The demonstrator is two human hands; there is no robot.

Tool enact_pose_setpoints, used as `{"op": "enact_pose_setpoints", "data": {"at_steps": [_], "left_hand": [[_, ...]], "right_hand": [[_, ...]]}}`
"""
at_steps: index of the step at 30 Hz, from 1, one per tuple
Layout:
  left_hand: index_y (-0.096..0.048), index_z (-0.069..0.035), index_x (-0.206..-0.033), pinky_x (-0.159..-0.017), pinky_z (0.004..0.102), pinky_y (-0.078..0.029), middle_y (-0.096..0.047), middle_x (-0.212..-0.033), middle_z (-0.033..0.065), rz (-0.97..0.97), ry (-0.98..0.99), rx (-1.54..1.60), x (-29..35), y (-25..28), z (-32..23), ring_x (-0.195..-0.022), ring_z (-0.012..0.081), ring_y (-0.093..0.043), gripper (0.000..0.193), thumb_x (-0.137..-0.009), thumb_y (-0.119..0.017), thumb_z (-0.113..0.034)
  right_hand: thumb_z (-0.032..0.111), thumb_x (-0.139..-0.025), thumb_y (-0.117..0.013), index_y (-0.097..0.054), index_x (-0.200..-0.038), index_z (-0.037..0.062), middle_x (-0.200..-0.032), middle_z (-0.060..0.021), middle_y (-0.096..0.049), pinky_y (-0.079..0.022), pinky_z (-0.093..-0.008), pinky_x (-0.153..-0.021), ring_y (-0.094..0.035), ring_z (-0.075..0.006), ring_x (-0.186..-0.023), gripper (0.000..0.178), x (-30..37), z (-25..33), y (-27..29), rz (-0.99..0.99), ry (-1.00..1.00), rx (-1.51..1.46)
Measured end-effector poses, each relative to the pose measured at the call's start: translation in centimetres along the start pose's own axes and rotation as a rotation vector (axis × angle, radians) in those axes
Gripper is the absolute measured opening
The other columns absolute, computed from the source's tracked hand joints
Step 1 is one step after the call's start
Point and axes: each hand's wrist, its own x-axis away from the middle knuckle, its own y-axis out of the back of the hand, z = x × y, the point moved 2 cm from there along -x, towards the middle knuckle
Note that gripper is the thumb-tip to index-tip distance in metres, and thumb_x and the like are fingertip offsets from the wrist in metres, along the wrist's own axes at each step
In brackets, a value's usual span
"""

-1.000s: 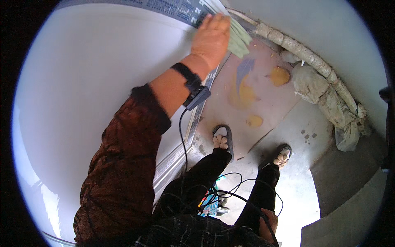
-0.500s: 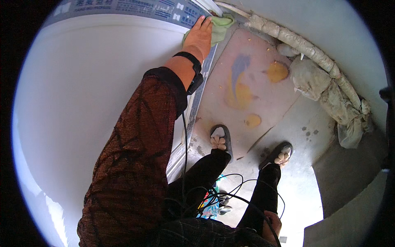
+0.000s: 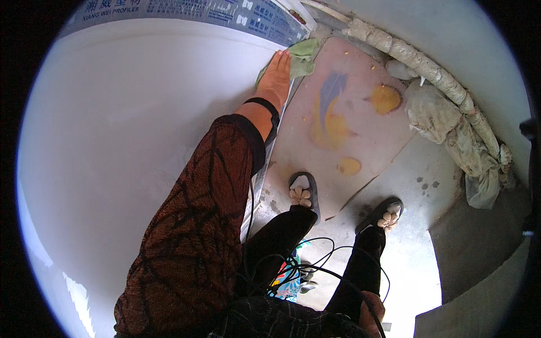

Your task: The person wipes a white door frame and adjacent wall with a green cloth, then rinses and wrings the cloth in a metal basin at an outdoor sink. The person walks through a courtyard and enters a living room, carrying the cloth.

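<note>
A green cloth (image 3: 303, 58) lies against the right edge of a smooth white panel (image 3: 129, 112), near its far corner. On it presses my left hand (image 3: 276, 79), fingers straight and close together, the cloth under them and sticking out on the right. How the thumb lies is hidden. My right hand (image 3: 371, 312) hangs low beside my right thigh with its fingers curled. A black cable passes in front of it, and what it holds, if anything, cannot be seen.
Blue printed film (image 3: 208, 14) covers the panel's far border. Along the right wall run a wrapped pipe (image 3: 417, 59) and dirty plastic sheeting (image 3: 445, 115). A painted board (image 3: 338, 101) lies on the floor before my feet. Black cables (image 3: 315, 262) loop between my legs, above a colourful object (image 3: 290, 281).
My left hand has slid the cloth a little nearer to me along the panel's edge. The view has shifted slightly. My right hand stays about where it was.
</note>
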Motion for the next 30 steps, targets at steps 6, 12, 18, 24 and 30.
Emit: {"op": "enact_pose_setpoints", "data": {"at_steps": [6, 12, 18, 24, 30], "left_hand": [[-0.035, 0.006, -0.153, -0.124, 0.0553, -0.002, -0.025, -0.164, 0.0202, 0.039, -0.015, 0.036, 1.6, -0.5, -1.4, -0.154, 0.0406, -0.013, 0.06, -0.103, -0.041, -0.026], [-0.033, 0.005, -0.154, -0.125, 0.0554, -0.006, -0.026, -0.163, 0.0218, 0.061, -0.073, 0.011, 4.6, -0.7, -2.6, -0.153, 0.041, -0.017, 0.06, -0.103, -0.04, -0.024], [-0.032, 0.004, -0.155, -0.126, 0.0524, -0.007, -0.027, -0.163, 0.0207, 0.082, -0.08, 0.002, 8.3, -1.8, -4.8, -0.154, 0.0386, -0.016, 0.062, -0.102, -0.043, -0.025], [-0.03, 0.006, -0.155, -0.125, 0.0526, -0.005, -0.026, -0.164, 0.0208, 0.142, -0.113, 0.075, 12.0, -3.0, -7.6, -0.154, 0.0385, -0.014, 0.064, -0.102, -0.043, -0.028], [-0.033, 0.007, -0.154, -0.125, 0.0519, -0.005, -0.026, -0.163, 0.0227, 0.123, -0.106, 0.15, 16.0, -6.0, -11.7, -0.154, 0.0391, -0.013, 0.064, -0.104, -0.041, -0.032]], "right_hand": [[0.012, -0.088, -0.061, -0.07, -0.106, 0.0019, -0.104, -0.0186, -0.071, -0.052, -0.0458, -0.09, -0.067, -0.0378, -0.099, 0.023, 0.1, -0.6, -0.4, 0.002, -0.031, -0.047], [0.011, -0.088, -0.059, -0.07, -0.107, 0.0014, -0.104, -0.0186, -0.071, -0.052, -0.0453, -0.09, -0.067, -0.0376, -0.099, 0.024, 0.2, -0.6, -0.3, 0.028, -0.047, -0.013], [0.009, -0.088, -0.06, -0.07, -0.107, 0.0011, -0.106, -0.0191, -0.071, -0.052, -0.0446, -0.092, -0.067, -0.0367, -0.101, 0.023, 0.4, -0.9, -0.5, 0.009, -0.036, -0.029], [0.008, -0.088, -0.06, -0.071, -0.107, 0.0014, -0.106, -0.0188, -0.071, -0.052, -0.044, -0.092, -0.067, -0.0359, -0.102, 0.023, 0.7, -2.0, -0.7, 0.024, -0.024, -0.017], [0.008, -0.088, -0.059, -0.07, -0.108, 0.0012, -0.106, -0.0188, -0.071, -0.052, -0.0439, -0.092, -0.067, -0.0361, -0.101, 0.024, 0.9, -2.5, -0.8, 0.019, 0.004, -0.019]]}}
